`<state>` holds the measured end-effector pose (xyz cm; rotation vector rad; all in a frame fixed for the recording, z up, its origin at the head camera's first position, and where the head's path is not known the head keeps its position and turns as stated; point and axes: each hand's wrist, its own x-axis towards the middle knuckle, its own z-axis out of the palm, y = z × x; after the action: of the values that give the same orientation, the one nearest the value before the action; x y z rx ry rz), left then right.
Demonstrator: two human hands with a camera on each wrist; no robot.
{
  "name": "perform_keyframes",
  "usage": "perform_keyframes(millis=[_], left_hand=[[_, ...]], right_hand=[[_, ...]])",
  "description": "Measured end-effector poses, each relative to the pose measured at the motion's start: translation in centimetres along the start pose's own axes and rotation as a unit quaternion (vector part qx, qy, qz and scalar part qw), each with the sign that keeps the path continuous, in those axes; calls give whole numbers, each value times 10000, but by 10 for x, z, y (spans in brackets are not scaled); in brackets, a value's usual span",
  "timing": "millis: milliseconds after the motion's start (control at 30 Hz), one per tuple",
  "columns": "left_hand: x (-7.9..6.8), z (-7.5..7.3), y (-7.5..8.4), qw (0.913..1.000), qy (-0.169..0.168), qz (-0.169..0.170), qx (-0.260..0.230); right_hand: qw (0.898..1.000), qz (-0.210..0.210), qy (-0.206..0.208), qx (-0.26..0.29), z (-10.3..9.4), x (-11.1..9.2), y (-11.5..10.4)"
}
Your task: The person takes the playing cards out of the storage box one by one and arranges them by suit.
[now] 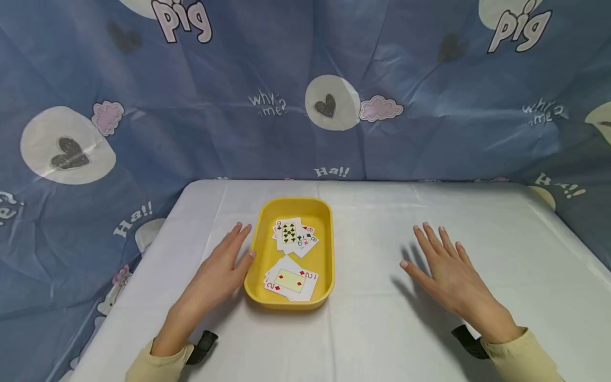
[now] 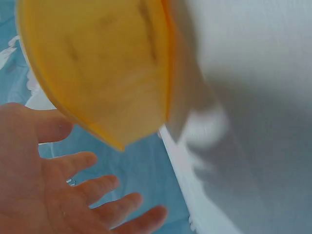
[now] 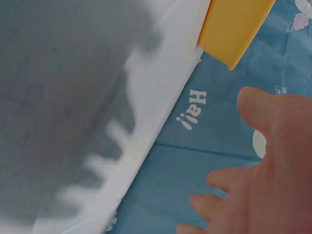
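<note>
A yellow tray [image 1: 329, 254] with rounded corners lies on the white-covered table, left of centre. Inside it are two loose groups of playing cards: a far fan topped by a club card [image 1: 288, 233], and a near pile topped by a two of diamonds [image 1: 290, 281]. My left hand [image 1: 217, 273] is beside the tray's left wall, fingers spread; its thumb tip is at the rim, and whether it touches I cannot tell. The left wrist view shows the tray's outer wall [image 2: 97, 63] above the spread fingers. My right hand [image 1: 451, 276] hovers over the cloth at right, fingers extended, holding nothing.
A white cloth [image 1: 372, 329] covers the table. Behind it hangs a blue patterned curtain [image 1: 286, 143], which also runs down the left and right sides. A dark band [image 1: 202, 347] sits on the left wrist, another [image 1: 470, 342] on the right.
</note>
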<state>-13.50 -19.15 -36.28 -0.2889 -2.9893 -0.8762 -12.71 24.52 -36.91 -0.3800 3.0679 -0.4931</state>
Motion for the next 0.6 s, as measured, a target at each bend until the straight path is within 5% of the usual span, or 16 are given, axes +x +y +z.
perform_keyframes(millis=[200, 433, 600], left_hand=[[-6, 0, 3, 9922, -453, -357, -1109], [-9, -4, 1, 9582, -1110, -761, -2525], [-11, -3, -3, 9412, -1320, -747, -3020]], right_hand=[[9993, -213, 296, -15, 3, 6, -3], [9887, -884, 1134, 420, 6, 13, -5], [9777, -1253, 1500, 764, 8, 18, -9]])
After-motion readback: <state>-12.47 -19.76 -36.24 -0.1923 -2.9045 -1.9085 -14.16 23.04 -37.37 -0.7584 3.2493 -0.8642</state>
